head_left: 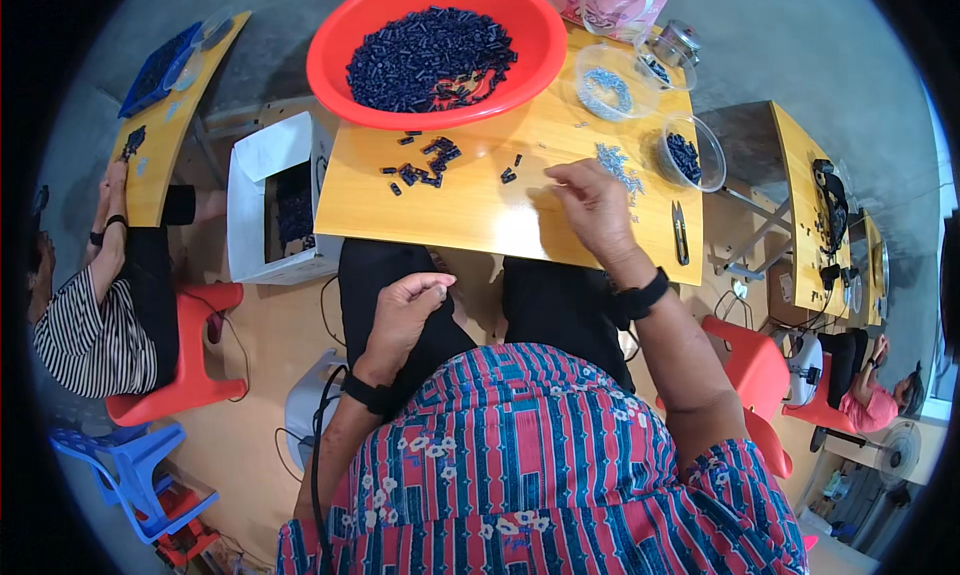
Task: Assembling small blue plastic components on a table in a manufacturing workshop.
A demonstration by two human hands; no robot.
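My left hand (408, 313) is raised over my lap, just off the table's front edge. Its thumb and fingertips are pinched together; anything between them is too small to make out. Over the right half of the wooden table (400, 220), my right hand (598, 215) is also closed in a pinch, and what it holds cannot be made out. Nearest to it on the right lies a scatter of small silvery metal pieces (618, 167). A few tiny dark parts (509, 175) lie left of its fingertips. Farther left is a loose group of dark blue cylindrical parts (432, 163).
A big red basin (332, 50) of dark parts stands at the back. Clear tubs (716, 155) and small black-handled snips (681, 237) are at the right. A white box (255, 210) stands left of the table. Seated people (95, 325) work at tables on both sides.
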